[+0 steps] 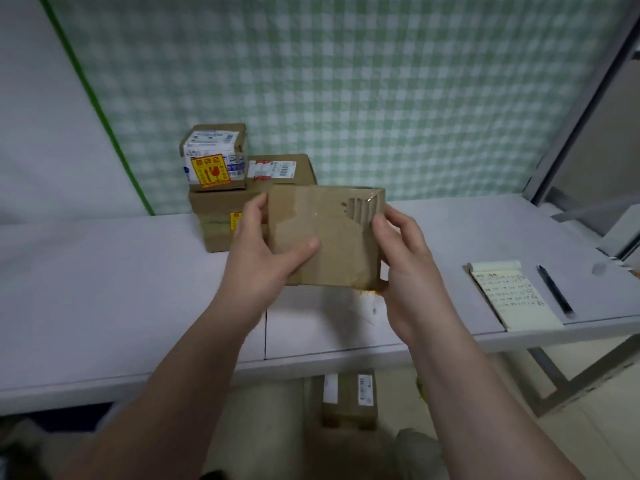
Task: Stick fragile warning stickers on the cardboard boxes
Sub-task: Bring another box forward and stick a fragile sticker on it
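I hold a flat brown cardboard box [329, 233] with torn tape above the grey table [104, 289]. My left hand [263, 251] grips its left edge, thumb across the front. My right hand [405, 258] grips its right edge. A bit of yellow sticker sheet [369, 294] shows just under the box. Behind it stands a stack: a small box [216, 157] bearing a yellow-red fragile sticker [210, 170], on top of a larger box [218, 220] with part of a yellow sticker [235, 218] showing, and a third box [284, 169] at the back.
A notepad [512, 296] with handwriting and a black pen [554, 289] lie at the table's right end. Another cardboard box [349, 400] rests on the floor under the table. A checked green curtain hangs behind, and a metal frame rises at the right.
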Tool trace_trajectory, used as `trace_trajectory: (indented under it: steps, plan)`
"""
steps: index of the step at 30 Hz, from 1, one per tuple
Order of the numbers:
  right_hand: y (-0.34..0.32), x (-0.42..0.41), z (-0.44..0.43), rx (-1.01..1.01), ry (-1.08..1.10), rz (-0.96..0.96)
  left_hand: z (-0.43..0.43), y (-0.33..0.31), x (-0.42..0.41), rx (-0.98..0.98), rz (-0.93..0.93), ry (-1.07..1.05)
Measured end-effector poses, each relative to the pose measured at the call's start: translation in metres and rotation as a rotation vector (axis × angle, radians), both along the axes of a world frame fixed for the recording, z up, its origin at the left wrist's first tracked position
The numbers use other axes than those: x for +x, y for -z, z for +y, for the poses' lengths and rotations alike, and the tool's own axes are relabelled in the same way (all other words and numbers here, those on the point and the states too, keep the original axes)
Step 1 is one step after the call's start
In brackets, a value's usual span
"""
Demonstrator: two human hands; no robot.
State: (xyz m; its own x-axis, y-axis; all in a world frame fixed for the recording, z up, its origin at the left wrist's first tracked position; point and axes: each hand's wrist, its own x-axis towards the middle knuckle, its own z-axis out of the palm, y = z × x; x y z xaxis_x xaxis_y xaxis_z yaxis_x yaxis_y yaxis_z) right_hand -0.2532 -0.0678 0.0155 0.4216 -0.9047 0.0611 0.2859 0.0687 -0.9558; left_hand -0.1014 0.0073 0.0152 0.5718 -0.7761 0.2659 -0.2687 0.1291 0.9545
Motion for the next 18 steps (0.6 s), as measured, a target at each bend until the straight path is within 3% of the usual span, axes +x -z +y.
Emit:
trace_trajectory:
  steps: [6, 9, 12, 15, 18]
  plan:
    - [0.025, 0.025, 0.045, 0.01, -0.117, 0.086, 0.054, 0.021, 0.029, 0.124, -0.171, -0.161]
    - [0.037, 0.034, 0.057, -0.002, -0.182, 0.129, 0.064, 0.038, 0.046, 0.177, -0.151, -0.183]
    - [0.044, 0.041, 0.065, -0.017, -0.226, 0.128, 0.07, 0.046, 0.056, 0.183, -0.058, -0.15]
    - [0.046, 0.048, 0.069, -0.11, -0.273, 0.143, 0.073, 0.055, 0.061, 0.124, 0.157, -0.055]
    - [0.043, 0.058, 0.075, -0.23, -0.336, 0.2, 0.068, 0.061, 0.054, 0.161, 0.24, -0.149]
